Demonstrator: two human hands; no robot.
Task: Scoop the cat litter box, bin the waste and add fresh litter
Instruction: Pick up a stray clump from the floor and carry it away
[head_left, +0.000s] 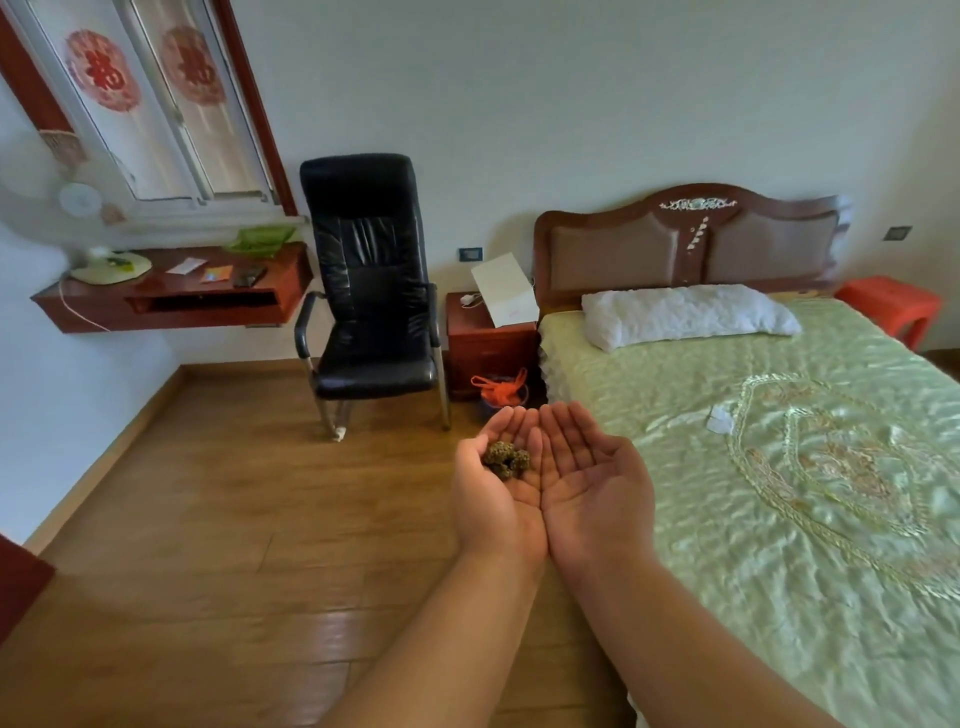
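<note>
Both my hands are held out palm up and side by side, their edges touching. A dark brownish-green clump of litter waste (506, 460) lies in the palm of my left hand (496, 483), whose fingers are slightly cupped. My right hand (589, 475) is flat and carries nothing. Beyond my fingertips, on the floor beside the bed, stands a small bin lined with an orange-red bag (501, 392). No litter box or scoop is in view.
A black office chair (371, 296) stands against the wall left of a wooden nightstand (483, 343). The bed with a green cover (779, 441) fills the right side. A wall desk (171, 293) carries a fan. Wooden floor (234, 519) spreads to the left.
</note>
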